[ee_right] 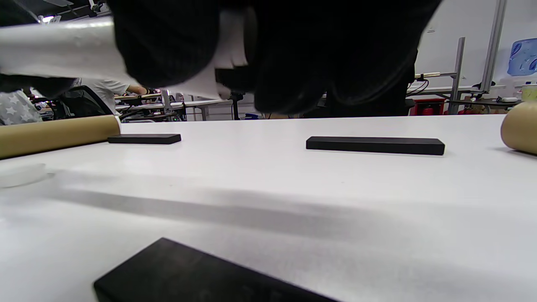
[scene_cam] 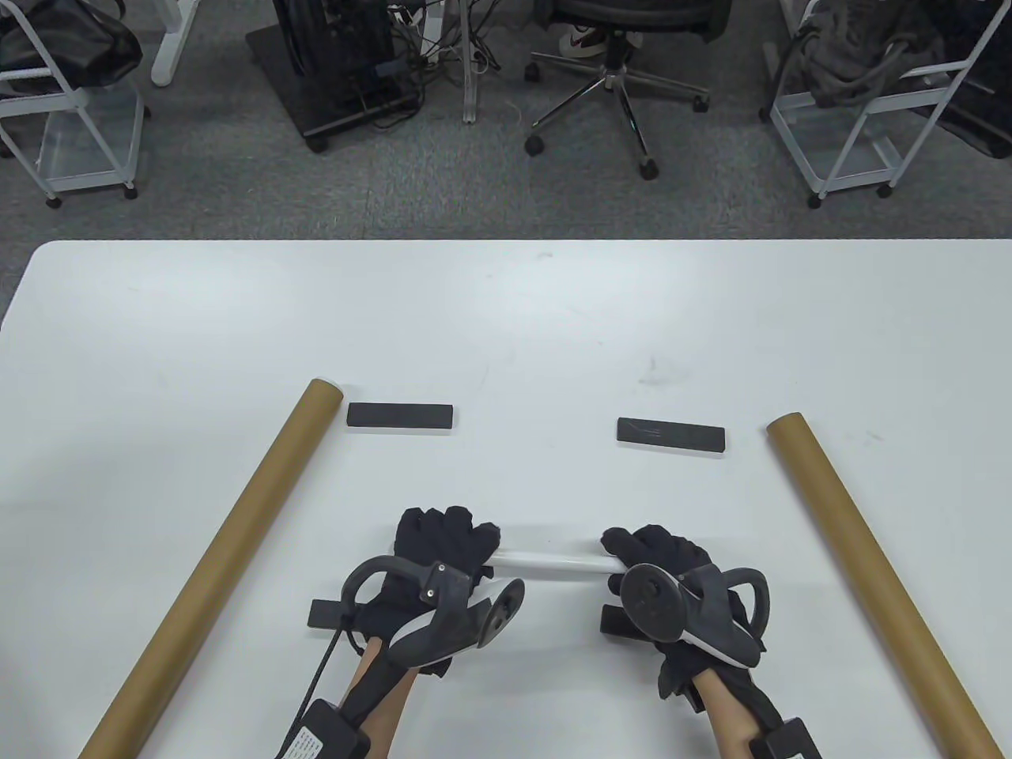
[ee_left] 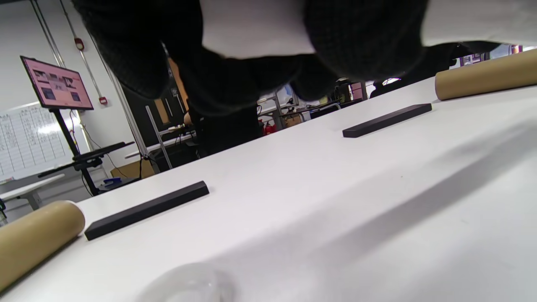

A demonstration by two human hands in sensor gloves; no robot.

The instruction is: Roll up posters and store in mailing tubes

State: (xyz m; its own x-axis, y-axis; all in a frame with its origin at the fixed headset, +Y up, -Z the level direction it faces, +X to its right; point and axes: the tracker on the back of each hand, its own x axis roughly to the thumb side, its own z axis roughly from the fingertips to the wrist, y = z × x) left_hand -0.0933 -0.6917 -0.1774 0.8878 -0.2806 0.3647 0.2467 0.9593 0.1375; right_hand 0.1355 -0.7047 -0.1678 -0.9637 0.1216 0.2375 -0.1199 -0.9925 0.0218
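Note:
A rolled white poster [scene_cam: 553, 561] is held level just above the white table [scene_cam: 506, 332], near its front edge. My left hand [scene_cam: 443, 545] grips its left end and my right hand [scene_cam: 656, 553] grips its right end. The roll shows in the left wrist view [ee_left: 251, 29] and the right wrist view [ee_right: 54, 46] between the gloved fingers, with its shadow on the table below. Two brown mailing tubes lie on the table: one at the left [scene_cam: 229, 553], one at the right [scene_cam: 862, 569], both angled away from me.
Two black bar weights lie beyond the hands, one left [scene_cam: 400, 416] and one right [scene_cam: 670, 434]. Two more black bars lie under my wrists, left [scene_cam: 328, 615] and right [scene_cam: 621, 621]. Chairs, carts and cables stand on the floor past the far edge.

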